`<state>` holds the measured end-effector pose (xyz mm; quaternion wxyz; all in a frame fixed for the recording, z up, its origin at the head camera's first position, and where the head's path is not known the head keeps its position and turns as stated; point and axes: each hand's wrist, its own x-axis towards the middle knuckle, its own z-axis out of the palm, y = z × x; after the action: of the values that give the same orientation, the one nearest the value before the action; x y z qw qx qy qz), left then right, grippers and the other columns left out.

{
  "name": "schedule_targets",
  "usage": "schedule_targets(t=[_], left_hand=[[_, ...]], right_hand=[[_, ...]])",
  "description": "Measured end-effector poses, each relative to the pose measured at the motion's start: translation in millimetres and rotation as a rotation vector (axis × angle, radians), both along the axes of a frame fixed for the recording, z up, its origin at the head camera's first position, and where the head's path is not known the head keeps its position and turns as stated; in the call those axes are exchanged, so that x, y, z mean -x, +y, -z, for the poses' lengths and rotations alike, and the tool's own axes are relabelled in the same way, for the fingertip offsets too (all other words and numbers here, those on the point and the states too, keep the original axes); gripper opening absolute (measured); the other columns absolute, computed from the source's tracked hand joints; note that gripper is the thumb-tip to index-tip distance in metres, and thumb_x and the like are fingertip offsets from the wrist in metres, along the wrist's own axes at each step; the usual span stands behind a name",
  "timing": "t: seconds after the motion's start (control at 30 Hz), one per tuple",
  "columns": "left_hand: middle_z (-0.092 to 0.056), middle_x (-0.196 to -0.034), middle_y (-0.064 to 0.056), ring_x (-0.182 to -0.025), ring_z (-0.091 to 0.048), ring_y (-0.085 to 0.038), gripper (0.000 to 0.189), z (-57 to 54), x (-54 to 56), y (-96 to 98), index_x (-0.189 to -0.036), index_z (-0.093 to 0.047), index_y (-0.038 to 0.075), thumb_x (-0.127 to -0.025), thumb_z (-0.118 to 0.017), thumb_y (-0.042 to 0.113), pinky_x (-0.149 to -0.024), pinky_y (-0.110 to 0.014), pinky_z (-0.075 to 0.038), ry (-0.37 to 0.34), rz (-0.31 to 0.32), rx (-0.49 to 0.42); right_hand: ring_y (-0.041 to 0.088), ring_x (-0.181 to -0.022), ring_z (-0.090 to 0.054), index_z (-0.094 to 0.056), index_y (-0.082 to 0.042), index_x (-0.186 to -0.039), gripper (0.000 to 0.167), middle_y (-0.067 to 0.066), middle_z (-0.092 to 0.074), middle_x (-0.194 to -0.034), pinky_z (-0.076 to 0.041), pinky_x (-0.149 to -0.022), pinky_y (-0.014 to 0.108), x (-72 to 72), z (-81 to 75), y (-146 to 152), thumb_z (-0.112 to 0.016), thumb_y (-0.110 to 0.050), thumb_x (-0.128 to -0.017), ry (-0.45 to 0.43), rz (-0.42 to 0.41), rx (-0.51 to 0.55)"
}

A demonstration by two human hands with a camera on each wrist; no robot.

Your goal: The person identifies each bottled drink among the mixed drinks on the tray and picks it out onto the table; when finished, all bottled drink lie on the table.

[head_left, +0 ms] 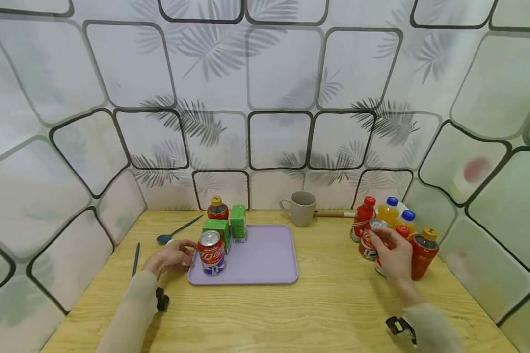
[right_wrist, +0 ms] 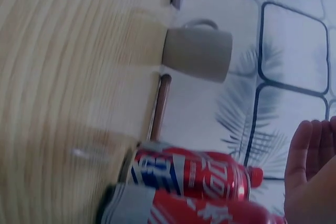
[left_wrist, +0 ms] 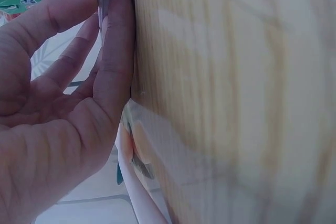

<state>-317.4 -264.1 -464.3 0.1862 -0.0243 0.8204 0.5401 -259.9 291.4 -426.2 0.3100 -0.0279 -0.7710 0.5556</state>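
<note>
The red can [head_left: 368, 251] stands upright at the right of the frame, long axis vertical, just below the nearer right hand [head_left: 395, 251], whose fingers reach out loosely, gripping nothing. Left of centre, the left hand [head_left: 174, 256] pinches the edge of the tray [head_left: 265, 257].

There are two cans [head_left: 212, 255], two cartons [head_left: 238, 223], six bottles [head_left: 424, 255], one mug [head_left: 304, 210], one tray [head_left: 269, 260] and one teal spoon [head_left: 164, 239].

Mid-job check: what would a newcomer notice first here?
The lilac tray, left of centre, with a red can on its left part and the left hand at its left edge. Then the crowded bottles and cans at far right, where the right hand hovers.
</note>
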Motion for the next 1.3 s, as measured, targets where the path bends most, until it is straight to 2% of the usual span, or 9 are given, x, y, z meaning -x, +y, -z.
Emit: schedule_targets(t=[0.13, 0.27, 0.37, 0.67, 0.83, 0.97, 1.07, 1.2, 1.3], left_hand=[[-0.051, -0.107, -0.014, -0.090, -0.054, -0.021, 0.056, -0.4, -0.9, 0.6, -0.136, -0.047, -0.002, -0.082, -0.063, -0.008, -0.074, -0.032, -0.056, -0.007, -0.002, -0.008], [-0.051, -0.106, -0.013, -0.089, -0.053, -0.021, 0.056, -1.3, -0.7, 0.4, -0.136, -0.048, -0.001, -0.082, -0.064, -0.008, -0.073, -0.032, -0.056, -0.009, -0.002, 0.000], [-0.051, -0.105, -0.013, -0.088, -0.053, -0.021, 0.057, -1.6, -0.2, 0.0, -0.136, -0.047, -0.002, -0.082, -0.064, -0.007, -0.072, -0.031, -0.055, -0.005, 0.009, 0.007], [-0.051, -0.106, -0.014, -0.089, -0.053, -0.021, 0.059, 0.1, 0.6, 0.4, -0.137, -0.047, -0.001, -0.081, -0.064, -0.009, -0.072, -0.032, -0.056, -0.012, -0.017, 0.000], [-0.051, -0.107, -0.014, -0.090, -0.053, -0.022, 0.060, 0.8, 0.7, 0.4, -0.137, -0.047, -0.001, -0.080, -0.063, -0.010, -0.073, -0.032, -0.056, -0.014, -0.025, 0.006], [-0.051, -0.108, -0.015, -0.091, -0.053, -0.022, 0.060, 0.9, 0.8, 0.1, -0.138, -0.046, -0.001, -0.081, -0.063, -0.010, -0.073, -0.032, -0.056, -0.022, -0.017, 0.006], [-0.050, -0.109, -0.015, -0.092, -0.052, -0.022, 0.061, -0.1, 0.7, -0.3, -0.139, -0.045, -0.002, -0.081, -0.063, -0.009, -0.074, -0.032, -0.056, -0.022, 0.002, 0.007], [-0.050, -0.109, -0.015, -0.093, -0.052, -0.022, 0.061, -1.2, 1.3, -0.2, -0.139, -0.045, -0.001, -0.081, -0.063, -0.008, -0.074, -0.031, -0.056, -0.021, 0.000, 0.011], [-0.051, -0.109, -0.015, -0.093, -0.052, -0.022, 0.060, -0.6, 2.3, 0.2, -0.138, -0.046, 0.000, -0.081, -0.063, -0.008, -0.074, -0.031, -0.056, -0.022, -0.009, 0.011]], right_hand=[[0.005, -0.074, -0.065, -0.065, 0.004, -0.111, 0.027, -0.017, -0.066, -0.085, -0.055, -0.067, 0.017, 5.2, 4.0, -16.9, -0.067, -0.015, -0.092, -0.057, -0.181, 0.032], [0.006, -0.078, -0.065, -0.063, 0.005, -0.113, 0.028, -0.011, -0.067, -0.087, -0.057, -0.069, 0.021, 13.4, 11.6, -31.3, -0.064, -0.015, -0.095, -0.101, -0.322, 0.049], [0.006, -0.079, -0.065, -0.064, 0.004, -0.113, 0.026, -0.009, -0.067, -0.089, -0.057, -0.069, 0.023, 20.7, 18.7, -41.8, -0.064, -0.015, -0.095, -0.144, -0.370, 0.063], [0.009, -0.080, -0.064, -0.063, 0.007, -0.113, 0.028, 0.002, -0.067, -0.091, -0.057, -0.068, 0.026, 41.3, 34.9, -74.8, -0.066, -0.013, -0.093, -0.264, -0.472, 0.092], [0.012, -0.084, -0.063, -0.059, 0.011, -0.120, 0.036, 0.017, -0.068, -0.102, -0.057, -0.072, 0.028, 49.4, 36.7, -92.1, -0.063, -0.015, -0.095, -0.337, -0.595, 0.036], [0.014, -0.088, -0.063, -0.058, 0.011, -0.124, 0.038, 0.023, -0.067, -0.110, -0.057, -0.076, 0.032, 55.8, 36.1, -104.4, -0.061, -0.015, -0.096, -0.386, -0.694, 0.007], [0.014, -0.089, -0.063, -0.057, 0.011, -0.125, 0.040, 0.017, -0.069, -0.108, -0.057, -0.078, 0.035, 61.7, 36.5, -114.3, -0.061, -0.016, -0.096, -0.416, -0.743, 0.003], [0.012, -0.089, -0.064, -0.055, 0.011, -0.126, 0.043, 0.006, -0.069, -0.104, -0.057, -0.079, 0.035, 68.1, 38.5, -129.0, -0.063, -0.018, -0.095, -0.441, -0.819, -0.005], [0.011, -0.088, -0.064, -0.055, 0.011, -0.126, 0.044, 0.003, -0.069, -0.103, -0.057, -0.078, 0.034, 71.0, 40.9, -139.9, -0.064, -0.018, -0.094, -0.457, -0.863, -0.007]])
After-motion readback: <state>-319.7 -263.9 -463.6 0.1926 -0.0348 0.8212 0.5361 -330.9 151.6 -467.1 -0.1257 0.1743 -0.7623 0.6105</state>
